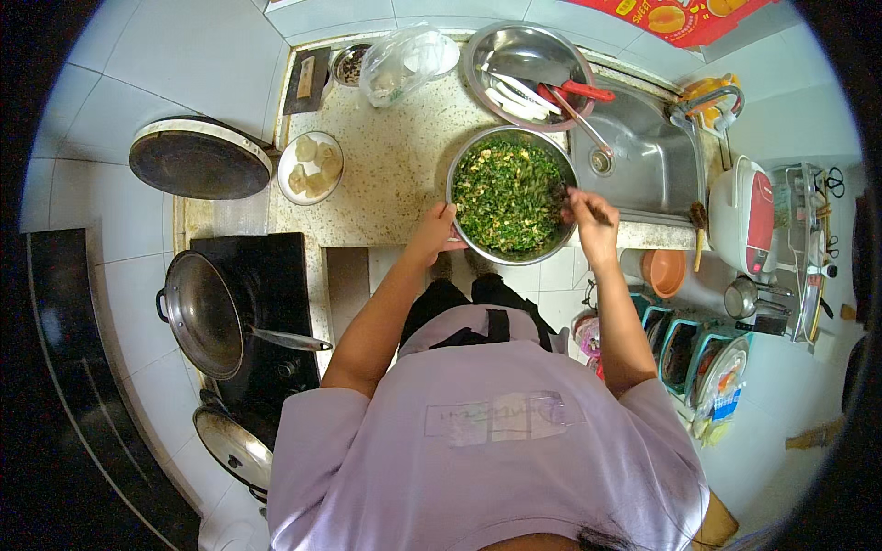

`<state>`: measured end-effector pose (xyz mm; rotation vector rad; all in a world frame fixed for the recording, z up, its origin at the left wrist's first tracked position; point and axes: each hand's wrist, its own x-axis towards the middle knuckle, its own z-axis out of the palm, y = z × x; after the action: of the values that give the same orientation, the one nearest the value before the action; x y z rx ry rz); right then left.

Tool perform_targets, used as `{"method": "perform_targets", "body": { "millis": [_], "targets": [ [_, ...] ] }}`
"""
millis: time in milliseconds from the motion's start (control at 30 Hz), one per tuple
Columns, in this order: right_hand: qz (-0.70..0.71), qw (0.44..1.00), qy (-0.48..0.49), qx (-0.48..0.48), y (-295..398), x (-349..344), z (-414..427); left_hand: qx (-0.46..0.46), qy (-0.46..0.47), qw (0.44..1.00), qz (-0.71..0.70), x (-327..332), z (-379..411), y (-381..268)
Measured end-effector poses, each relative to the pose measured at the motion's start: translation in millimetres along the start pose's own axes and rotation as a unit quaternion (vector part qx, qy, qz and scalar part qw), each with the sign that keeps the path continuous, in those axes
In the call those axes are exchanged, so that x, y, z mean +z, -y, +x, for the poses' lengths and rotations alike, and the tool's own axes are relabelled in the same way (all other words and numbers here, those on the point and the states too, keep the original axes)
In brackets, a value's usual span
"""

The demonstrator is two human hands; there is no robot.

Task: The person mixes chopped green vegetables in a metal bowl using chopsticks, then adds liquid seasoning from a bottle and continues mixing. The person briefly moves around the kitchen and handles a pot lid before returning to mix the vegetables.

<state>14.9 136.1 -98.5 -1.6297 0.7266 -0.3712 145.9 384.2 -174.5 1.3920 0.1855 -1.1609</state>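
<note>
A round metal bowl point(451, 180) stands at the counter's front edge, filled with chopped green leaves mixed with yellow bits point(506, 196). My left hand point(437, 231) grips the bowl's rim at its lower left. At the bowl's right side, my right hand point(592, 213) is closed around a thin dark utensil, blurred where it meets the greens; its kind cannot be told. Behind this bowl is a larger metal basin point(475, 76) holding white strips, a red-handled tool point(586, 89) and a metal-handled utensil point(582, 127) that reaches over the sink.
A sink point(648, 151) adjoins on the right, with a rice cooker point(744, 213) beyond. Left are a plate of pale dough pieces point(310, 196), a round black pan point(200, 165), and a wok point(207, 310) on the stove. A plastic bag point(393, 69) lies at the back.
</note>
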Motion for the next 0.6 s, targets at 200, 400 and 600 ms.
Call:
{"method": "perform_targets", "body": {
  "millis": [200, 400, 600],
  "targets": [
    [-0.140, 0.963, 0.128, -0.190, -7, 57, -1, -0.005, 0.000, 1.000, -0.004, 0, -2, -3],
    [-0.189, 0.938, 0.188, -0.221, 32, 66, -71, -0.005, -0.008, 1.000, -0.009, 2, 0, 3],
    [-0.030, 0.996, 0.073, -0.047, -10, 18, -18, 0.002, -0.007, 1.000, 0.007, 1, -5, -5]
  ]
}}
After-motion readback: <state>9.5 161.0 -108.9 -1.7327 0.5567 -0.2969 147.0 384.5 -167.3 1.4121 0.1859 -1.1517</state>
